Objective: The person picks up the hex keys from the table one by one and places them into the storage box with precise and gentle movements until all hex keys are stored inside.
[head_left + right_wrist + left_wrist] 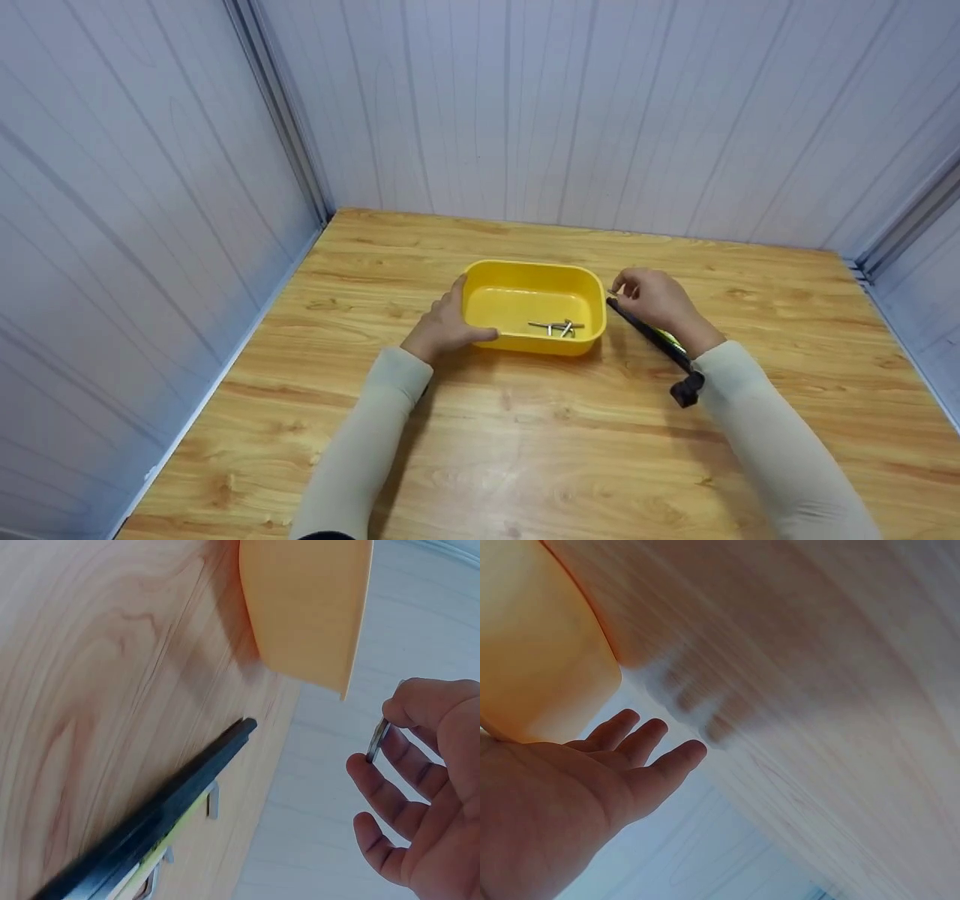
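Observation:
A yellow plastic bin (525,343) stands on the wooden table, with several bent silver hex keys (566,328) on its floor toward the near right. My left hand (448,322) rests at its near left corner, thumb along the near rim; the left wrist view shows the other fingers extended beside the bin wall. Just right of the bin, my right hand (654,301) pinches a small silver hex key (379,739) between thumb and fingers. Below that hand lies a long black bar (161,814) with a yellow-green strip (180,827) along it. Bent silver ends (214,801) stick out from the strip.
The wooden table (510,450) meets white panel walls (525,112) at the back and on both sides. A black wrist camera (686,390) sits at the right cuff.

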The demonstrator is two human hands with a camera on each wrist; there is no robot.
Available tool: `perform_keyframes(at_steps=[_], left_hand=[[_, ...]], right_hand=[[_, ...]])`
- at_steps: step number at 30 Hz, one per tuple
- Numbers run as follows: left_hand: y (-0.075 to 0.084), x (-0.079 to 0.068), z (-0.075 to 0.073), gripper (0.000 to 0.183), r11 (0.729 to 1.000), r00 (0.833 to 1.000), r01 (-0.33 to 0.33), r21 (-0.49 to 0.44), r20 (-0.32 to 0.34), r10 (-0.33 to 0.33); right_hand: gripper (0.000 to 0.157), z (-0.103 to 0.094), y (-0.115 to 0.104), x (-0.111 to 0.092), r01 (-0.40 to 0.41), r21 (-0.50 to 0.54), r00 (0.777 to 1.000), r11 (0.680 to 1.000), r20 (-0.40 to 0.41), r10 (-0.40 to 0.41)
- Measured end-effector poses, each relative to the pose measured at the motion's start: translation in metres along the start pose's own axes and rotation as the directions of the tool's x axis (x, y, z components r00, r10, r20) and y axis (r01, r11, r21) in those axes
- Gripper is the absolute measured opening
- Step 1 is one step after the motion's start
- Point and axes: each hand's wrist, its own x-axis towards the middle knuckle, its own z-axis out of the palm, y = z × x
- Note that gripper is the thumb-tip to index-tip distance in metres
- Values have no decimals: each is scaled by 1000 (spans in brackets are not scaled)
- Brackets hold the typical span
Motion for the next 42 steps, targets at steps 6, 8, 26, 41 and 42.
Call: perform_keyframes(at_steps=[6, 8, 26, 41, 42], left_hand=[[-1, 1, 2, 123, 1000, 1000, 8, 6, 5, -8], [-1, 1, 2, 123, 1000, 1000, 8, 6, 5, -8], [-1, 0, 1, 125, 1000, 1000, 10, 4, -8, -10], [-1, -1, 3, 123, 1000, 1000, 9, -11, -2, -9], [-1, -1, 3, 123, 1000, 1000, 8, -11, -1, -8]], right_hand=[[14, 3, -9, 5, 30, -14, 1000, 999, -1, -30], [14, 4, -12, 7, 45, -20, 999, 999, 0, -45], [12, 28, -35, 19, 107, 82, 993, 991, 41, -111], [15, 52, -45, 25, 130, 115, 986, 985, 86, -140], [15, 53, -45, 26, 132, 113, 986, 985, 87, -143]])
